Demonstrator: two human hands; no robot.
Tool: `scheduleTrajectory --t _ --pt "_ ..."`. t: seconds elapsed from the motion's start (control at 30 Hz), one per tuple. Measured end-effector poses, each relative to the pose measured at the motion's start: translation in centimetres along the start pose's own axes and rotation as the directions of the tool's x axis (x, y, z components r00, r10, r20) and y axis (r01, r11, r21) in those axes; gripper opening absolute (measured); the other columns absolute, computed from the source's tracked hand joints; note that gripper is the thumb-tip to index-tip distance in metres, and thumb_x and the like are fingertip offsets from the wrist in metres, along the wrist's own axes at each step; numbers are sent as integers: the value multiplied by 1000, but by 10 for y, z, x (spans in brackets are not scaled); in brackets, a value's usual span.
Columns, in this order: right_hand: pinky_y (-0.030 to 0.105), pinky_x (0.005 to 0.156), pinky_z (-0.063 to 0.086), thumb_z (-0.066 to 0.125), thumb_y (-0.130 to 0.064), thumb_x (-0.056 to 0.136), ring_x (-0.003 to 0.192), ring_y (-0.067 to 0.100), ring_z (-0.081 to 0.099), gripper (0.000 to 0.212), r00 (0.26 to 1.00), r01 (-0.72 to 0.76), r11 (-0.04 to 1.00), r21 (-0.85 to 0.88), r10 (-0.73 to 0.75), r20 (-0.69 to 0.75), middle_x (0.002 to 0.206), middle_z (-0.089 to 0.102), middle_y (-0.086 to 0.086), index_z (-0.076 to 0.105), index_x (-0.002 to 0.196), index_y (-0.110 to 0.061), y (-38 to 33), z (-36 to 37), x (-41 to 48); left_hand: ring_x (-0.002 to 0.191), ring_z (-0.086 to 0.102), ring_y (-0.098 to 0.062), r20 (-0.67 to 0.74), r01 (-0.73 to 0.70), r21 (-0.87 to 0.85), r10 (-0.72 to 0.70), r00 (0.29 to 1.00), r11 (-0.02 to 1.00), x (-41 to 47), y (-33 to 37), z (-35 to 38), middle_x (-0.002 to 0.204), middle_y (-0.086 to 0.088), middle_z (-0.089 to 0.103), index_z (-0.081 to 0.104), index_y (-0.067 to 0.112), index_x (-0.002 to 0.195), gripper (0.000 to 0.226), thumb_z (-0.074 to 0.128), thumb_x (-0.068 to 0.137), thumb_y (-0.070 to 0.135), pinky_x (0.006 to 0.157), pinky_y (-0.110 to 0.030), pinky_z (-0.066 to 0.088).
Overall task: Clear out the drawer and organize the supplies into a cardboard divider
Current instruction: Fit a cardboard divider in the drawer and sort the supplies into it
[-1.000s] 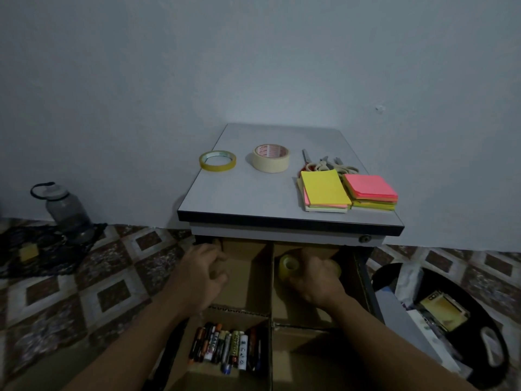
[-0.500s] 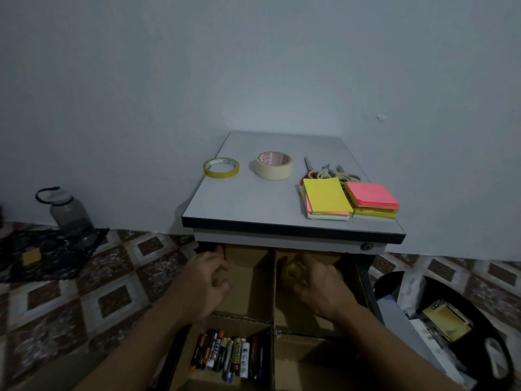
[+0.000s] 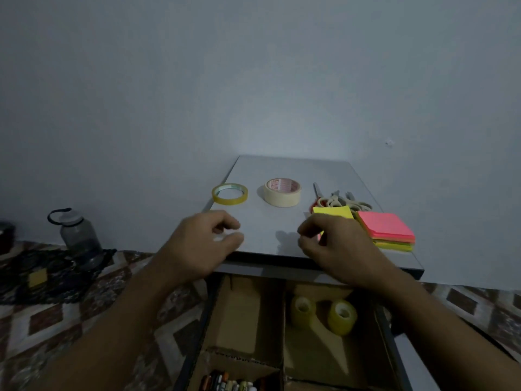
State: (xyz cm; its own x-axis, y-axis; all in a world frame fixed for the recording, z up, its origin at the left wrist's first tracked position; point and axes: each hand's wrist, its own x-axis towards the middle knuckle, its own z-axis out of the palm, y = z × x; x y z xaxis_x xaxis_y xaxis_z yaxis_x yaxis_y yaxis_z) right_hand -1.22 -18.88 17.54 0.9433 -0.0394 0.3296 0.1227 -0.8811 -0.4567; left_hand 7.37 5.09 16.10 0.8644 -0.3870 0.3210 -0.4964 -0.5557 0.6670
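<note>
Batteries (image 3: 228,385) are seen in the near left compartment of the cardboard divider (image 3: 283,334), and two clear tape rolls (image 3: 342,316) in the far right one. Over the counter (image 3: 267,230) edge, the left hand (image 3: 197,246) and right hand (image 3: 338,249) are held, each grip loosely curled and empty. Farther off are laid a yellow tape ring (image 3: 229,194), masking tape (image 3: 282,191), scissors (image 3: 338,201) and sticky notes (image 3: 384,228)

Smooth, matt grey laminate for the table (image 3: 282,170) top. At 11 o'clock on it, thin tape (image 3: 230,194) of glossy yellowish plastic; at 12, masking tape (image 3: 282,192) of matt cream paper. At 2, scissors (image 3: 335,201) with bare metal blade and dull plastic handles; at 3, notes (image 3: 384,228) of matt neon paper. Plain brown cardboard, matt and rough-edged, for the divider (image 3: 242,314); inside at 1 o'clock, glossy translucent plastic rolls (image 3: 342,317). Shiny wrappers on the batteries (image 3: 231,385). Cloudy grey plastic for the bottle (image 3: 80,238).
</note>
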Motion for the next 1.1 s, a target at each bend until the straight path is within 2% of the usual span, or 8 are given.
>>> scheduleTrajectory --t 0.13,0.23,0.37,0.47,0.53,0.73,0.93,1.1 --pt "21 79 39 62 -32 89 93 10 58 33 998 -17 997 -70 13 -59 115 68 -4 64 120 -20 7 -5 55 111 56 -14 -79 56 61 -51 996 997 56 -15 -1 123 3 61 66 23 117 30 69 89 31 87 -22 38" --pt "34 94 42 58 -37 91 122 24 47 49 999 -52 981 -186 53 -2 135 58 4 52 136 -18 15 5 89 119 51 -20 -93 117 126 -106 990 985 92 -33 10 136 -6 53 59 19 131 45 69 88 30 90 -22 35" --pt "46 104 36 54 -42 93 132 31 31 57 984 -85 939 -332 131 118 147 46 4 42 145 -23 21 20 122 124 50 -21 -22 146 158 -144 989 977 120 -53 21 143 -7 48 56 17 136 53 70 86 32 97 -24 36" --pt "53 109 28 48 -41 94 129 33 32 47 966 -64 899 -433 164 197 146 47 4 48 139 -26 26 30 138 109 56 -22 21 153 179 -159 987 972 129 -58 26 127 -4 56 66 21 119 35 67 86 33 89 -28 44" --pt "56 110 28 44 -42 95 125 33 37 41 970 -94 908 -408 176 168 136 55 5 56 130 -25 27 35 141 94 59 -20 13 156 189 -161 987 970 127 -57 28 112 -1 61 69 23 104 19 67 87 31 78 -29 47" --pt "44 89 42 49 -49 91 111 35 55 32 991 -86 931 -355 116 63 117 66 8 64 109 -26 22 40 130 78 57 -12 -16 120 174 -119 993 977 105 -52 27 89 7 61 66 24 82 9 71 84 31 69 -29 48" --pt "37 77 41 54 -44 88 101 33 61 28 997 11 915 -404 20 72 108 69 9 68 104 -27 16 40 111 85 55 -14 -63 102 168 -92 994 980 69 -53 25 93 7 57 59 26 77 15 72 83 32 70 -30 45" --pt "31 69 44 55 -34 91 92 28 61 26 996 68 953 -297 -46 80 102 71 8 73 103 -20 7 33 84 89 56 -16 -90 53 137 -41 995 989 38 -47 22 95 4 59 59 25 77 16 72 84 31 73 -31 46"
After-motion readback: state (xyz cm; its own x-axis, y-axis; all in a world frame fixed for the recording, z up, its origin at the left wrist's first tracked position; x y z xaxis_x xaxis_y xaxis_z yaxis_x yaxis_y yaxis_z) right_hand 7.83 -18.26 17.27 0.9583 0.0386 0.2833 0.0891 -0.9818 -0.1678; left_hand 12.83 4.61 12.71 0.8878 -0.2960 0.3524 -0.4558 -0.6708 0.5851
